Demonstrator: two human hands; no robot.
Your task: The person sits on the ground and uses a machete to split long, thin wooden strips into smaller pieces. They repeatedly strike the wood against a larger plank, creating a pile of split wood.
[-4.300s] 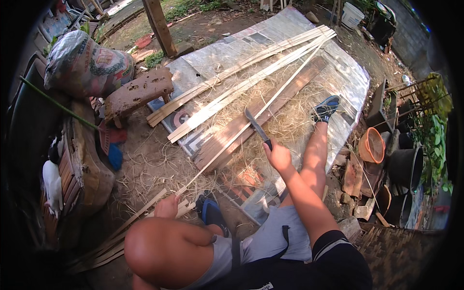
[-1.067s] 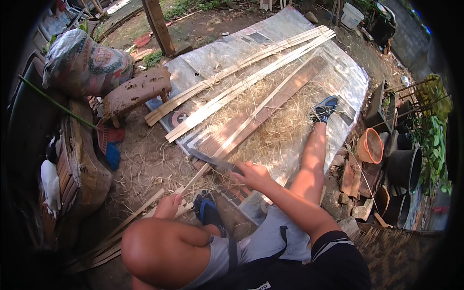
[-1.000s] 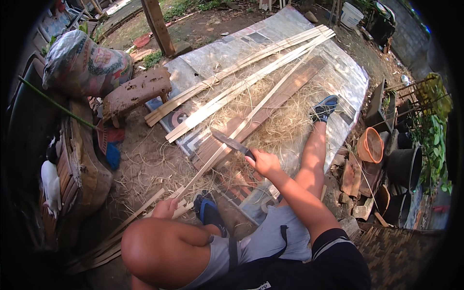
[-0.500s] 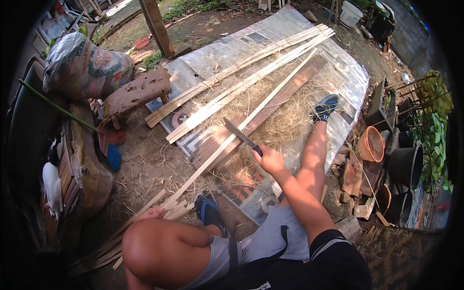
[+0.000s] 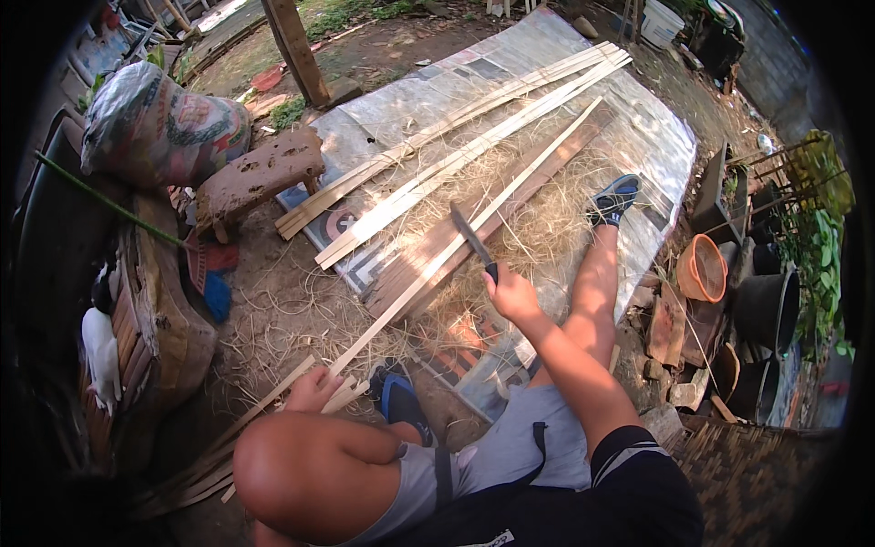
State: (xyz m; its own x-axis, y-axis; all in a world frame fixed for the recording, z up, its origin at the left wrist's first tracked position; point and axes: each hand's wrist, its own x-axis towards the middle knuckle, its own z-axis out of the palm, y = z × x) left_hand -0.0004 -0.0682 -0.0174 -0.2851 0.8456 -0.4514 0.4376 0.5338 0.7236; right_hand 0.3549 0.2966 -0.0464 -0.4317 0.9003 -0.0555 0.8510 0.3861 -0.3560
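Observation:
My left hand [image 5: 312,389], beside my bent knee, is closed on the near end of a long pale bamboo strip [image 5: 383,322]. The strip runs away to the upper right, lying along a brown wooden plank [image 5: 565,161]. In my right hand [image 5: 513,294] is the dark handle of a knife [image 5: 469,235], fingers wrapped round it. Its blade points up and left, reaching over the strip about midway along the plank; whether the edge touches the strip I cannot tell. Thin curly shavings [image 5: 538,228] lie around the plank.
Two bundles of pale strips [image 5: 465,164] lie on the printed sheet [image 5: 401,105] beyond the plank. More strips [image 5: 264,406] lie by my left foot. A wooden stool [image 5: 260,178], a stuffed sack [image 5: 164,123] and a white cat [image 5: 100,356] are at left; an orange bucket [image 5: 702,269] stands at right.
My right hand with the knife has moved slightly up and right along the strip. My left hand has come forward past my knee, and the strip's near end has shifted with it.

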